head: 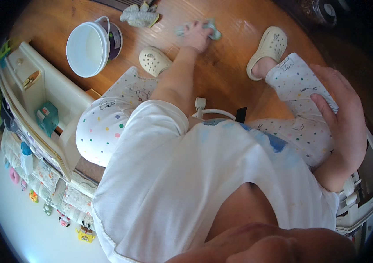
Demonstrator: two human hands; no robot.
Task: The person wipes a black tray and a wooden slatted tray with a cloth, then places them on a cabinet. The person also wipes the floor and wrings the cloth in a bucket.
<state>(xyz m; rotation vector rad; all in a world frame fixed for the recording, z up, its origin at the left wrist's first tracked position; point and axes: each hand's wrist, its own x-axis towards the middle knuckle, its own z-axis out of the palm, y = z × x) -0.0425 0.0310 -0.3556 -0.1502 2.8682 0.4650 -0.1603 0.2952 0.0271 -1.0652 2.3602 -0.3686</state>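
My left hand [198, 35] reaches forward and presses down on a pale green cloth [213, 30], its fingers curled over it on the glossy wooden floor [219, 65]. The cloth shows on both sides of the hand. My right hand [341, 105] rests against my right lower leg, over the dotted white trousers [305, 83], with its thumb apart and nothing seen in it; some fingers are partly hidden. A white plastic bucket [89, 49] with a raised handle stands left of my left foot, some pale liquid apparently inside. A grey-white work glove [140, 16] lies beyond it.
Cream clogs are on my left foot [153, 60] and right foot [268, 49]. At the left stands a cream cabinet [64, 85] with a teal box [47, 118] inside. Several small toys lie beside a quilted cover [43, 171]. A clear container [324, 11] is at the upper right.
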